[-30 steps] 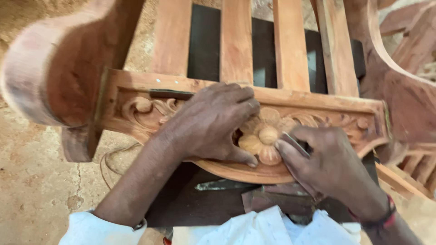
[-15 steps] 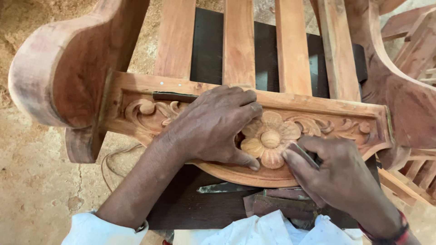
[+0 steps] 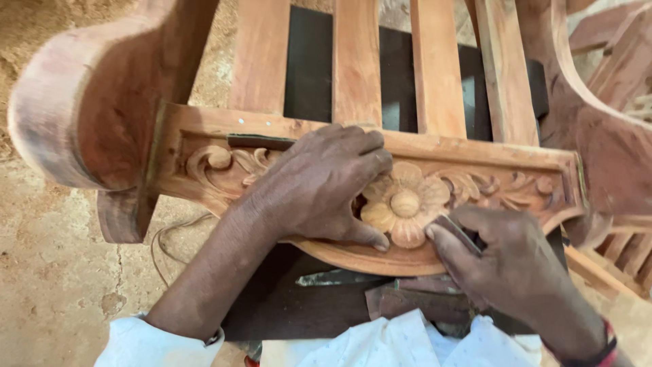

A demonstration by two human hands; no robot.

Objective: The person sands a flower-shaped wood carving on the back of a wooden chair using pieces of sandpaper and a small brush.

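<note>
A wooden chair frame lies in front of me, its carved front rail (image 3: 489,183) bearing a round flower carving (image 3: 405,202) with scrolls to either side. My left hand (image 3: 319,187) lies flat on the rail, fingers curled over the left side of the flower. My right hand (image 3: 506,261) pinches a small folded piece of sandpaper (image 3: 456,228) against the flower's lower right petal.
Wooden seat slats (image 3: 356,64) run away from me above the rail. A thick curved chair arm (image 3: 81,129) stands at the left, another (image 3: 598,136) at the right. Dusty ground (image 3: 54,285) lies at the left; a dark metal scrap (image 3: 339,277) lies below the rail.
The view has shifted slightly. My right hand has slid a little down and right along the flower's edge. My left hand stays pressed on the rail.
</note>
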